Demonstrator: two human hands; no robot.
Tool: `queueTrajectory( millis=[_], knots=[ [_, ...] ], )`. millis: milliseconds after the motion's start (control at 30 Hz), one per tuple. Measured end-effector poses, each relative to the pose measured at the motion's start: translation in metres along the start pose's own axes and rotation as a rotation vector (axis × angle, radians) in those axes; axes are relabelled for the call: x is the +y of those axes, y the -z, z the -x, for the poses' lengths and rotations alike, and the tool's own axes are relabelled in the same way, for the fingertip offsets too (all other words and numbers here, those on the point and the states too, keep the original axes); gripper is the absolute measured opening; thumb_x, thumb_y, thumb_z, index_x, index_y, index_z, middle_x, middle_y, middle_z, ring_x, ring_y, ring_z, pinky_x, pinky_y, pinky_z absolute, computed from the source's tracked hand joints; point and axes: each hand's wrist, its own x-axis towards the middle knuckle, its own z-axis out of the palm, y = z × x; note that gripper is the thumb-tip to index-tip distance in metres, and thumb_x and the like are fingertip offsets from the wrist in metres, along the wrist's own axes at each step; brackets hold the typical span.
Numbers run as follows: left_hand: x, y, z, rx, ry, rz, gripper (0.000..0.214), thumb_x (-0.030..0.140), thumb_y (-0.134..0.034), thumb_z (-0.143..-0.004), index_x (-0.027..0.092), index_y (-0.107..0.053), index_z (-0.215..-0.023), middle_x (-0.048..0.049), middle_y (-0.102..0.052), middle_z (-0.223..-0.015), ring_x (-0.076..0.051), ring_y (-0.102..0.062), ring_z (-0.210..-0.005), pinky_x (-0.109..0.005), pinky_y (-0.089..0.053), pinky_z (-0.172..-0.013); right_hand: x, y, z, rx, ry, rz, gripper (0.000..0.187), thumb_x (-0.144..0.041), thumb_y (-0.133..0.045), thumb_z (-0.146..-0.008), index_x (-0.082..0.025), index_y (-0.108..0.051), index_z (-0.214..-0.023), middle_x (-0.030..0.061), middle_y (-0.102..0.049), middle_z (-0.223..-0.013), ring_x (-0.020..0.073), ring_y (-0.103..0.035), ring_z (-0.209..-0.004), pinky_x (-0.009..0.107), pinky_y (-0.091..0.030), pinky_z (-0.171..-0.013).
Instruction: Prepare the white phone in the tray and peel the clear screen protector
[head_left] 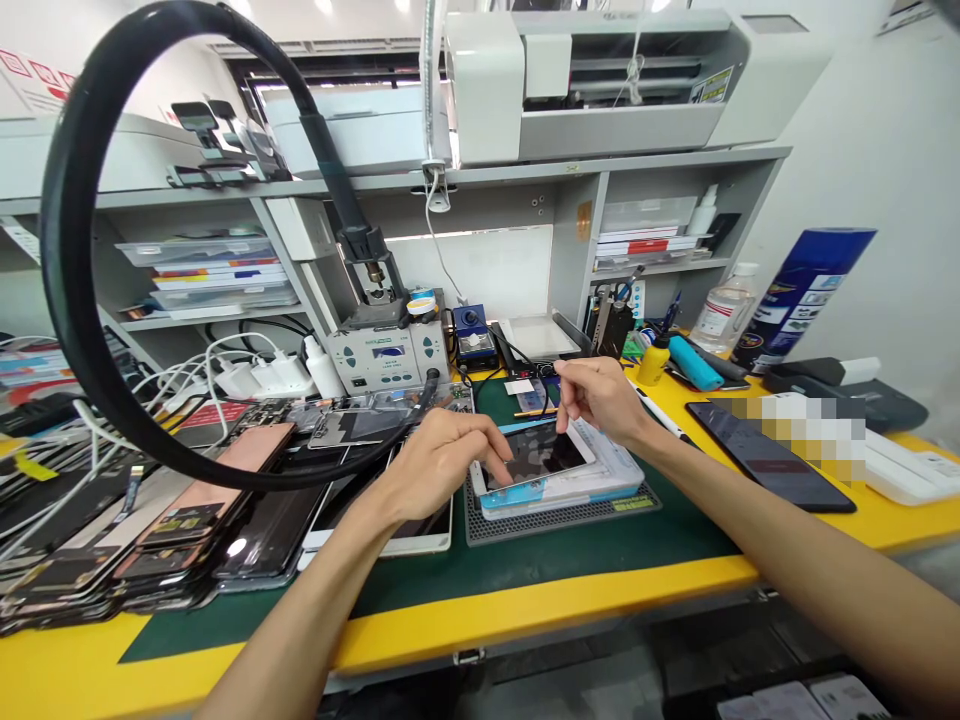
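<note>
A white-framed phone (536, 455) with a dark screen lies on a flat white-and-blue box (607, 480). Under that box is a grey perforated pad (517, 528) on a green mat. My left hand (442, 460) is at the phone's left end, fingers bent and closed about its edge. Above the right end hovers my right hand (600, 395), with thumb and forefinger drawn together and a lower finger reaching down to the phone. Whatever small thing the right fingertips may pinch is too small to tell.
Stacked phone parts (187, 510) crowd the left side, beneath a thick black looped hose (67, 250). A hot-air station (394, 358) stands behind. To the right are a yellow bottle (654, 360), a white pen (664, 415), a dark tablet (772, 455) and a blue spray can (806, 295).
</note>
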Motion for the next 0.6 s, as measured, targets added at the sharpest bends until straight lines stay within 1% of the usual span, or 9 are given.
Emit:
queueTrajectory(
  millis=[67,133,300,467,600],
  knots=[
    [-0.0011,0.0039,0.0003,0.055,0.023,-0.026,0.037,0.014,-0.038,-0.084,0.016,-0.075,-0.079,-0.0004,-0.078,-0.077,-0.017,-0.055,-0.063,-0.028,-0.041,-0.063,0.0011,0.0003,-0.0004,-0.005,0.000,-0.011,0.044,-0.043,-0.061,-0.083,-0.017,-0.054,-0.048,-0.0005,-0.046,-0.035,0.0195,-0.063,-0.036,0.022,-0.027,-0.032],
    [-0.0017,0.0061,-0.0005,0.065,0.053,-0.071,0.037,0.015,-0.038,-0.085,0.017,-0.074,-0.078,-0.0005,-0.078,-0.076,-0.017,-0.056,-0.062,-0.028,-0.041,-0.063,0.0020,0.0002,-0.0006,-0.005,-0.004,-0.015,0.044,-0.043,-0.061,-0.083,-0.017,-0.054,-0.048,-0.0007,-0.046,-0.035,0.0196,-0.063,-0.036,0.022,-0.028,-0.032],
    [-0.0002,0.0054,-0.0027,-0.010,0.070,-0.126,0.035,0.016,-0.039,-0.086,0.017,-0.072,-0.076,-0.0009,-0.078,-0.076,-0.019,-0.066,-0.075,-0.028,-0.044,-0.071,0.0020,0.0003,-0.0002,-0.005,-0.003,0.000,0.044,-0.041,-0.061,-0.084,-0.017,-0.053,-0.048,-0.0009,-0.046,-0.036,0.0194,-0.064,-0.036,0.021,-0.027,-0.033],
    [0.0061,0.0057,-0.0002,-0.063,0.103,-0.111,0.036,0.015,-0.038,-0.085,0.018,-0.071,-0.070,-0.0003,-0.076,-0.068,-0.018,-0.065,-0.065,-0.027,-0.046,-0.068,0.0017,0.0002,0.0001,0.003,0.003,0.004,0.045,-0.042,-0.063,-0.083,-0.017,-0.053,-0.048,-0.0015,-0.045,-0.035,0.0194,-0.063,-0.036,0.022,-0.029,-0.033],
    [0.0080,0.0063,0.0015,-0.086,0.090,-0.110,0.037,0.016,-0.039,-0.084,0.019,-0.072,-0.068,-0.0001,-0.076,-0.066,-0.018,-0.064,-0.064,-0.028,-0.047,-0.069,0.0027,-0.0001,0.0002,0.001,0.004,0.008,0.045,-0.043,-0.062,-0.084,-0.018,-0.053,-0.048,-0.0018,-0.045,-0.035,0.0195,-0.063,-0.036,0.022,-0.028,-0.033]
  ],
)
